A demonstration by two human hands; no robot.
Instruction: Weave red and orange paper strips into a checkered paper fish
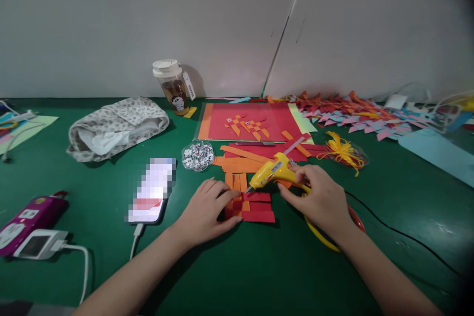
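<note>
My right hand (321, 197) is closed round the handle of a yellow glue gun (272, 172), whose nozzle points down and left at the woven paper piece. This piece of red and orange strips (259, 206) lies flat in front of me, with red strip ends pointing right and orange ends pointing away. My left hand (209, 210) rests on its left part, fingers apart and pressing it down. Just beyond lie loose orange strips (240, 164) and a round dish of googly eyes (198, 156).
Behind are a red sheet (277, 123) with woven fish, a lidded cup (174, 89), and a pile of folded paper pieces (344, 111). To the left are a lit phone (152, 192), a cloth (118, 128) and a purple case (33, 217). Yellow string (342, 150) lies right.
</note>
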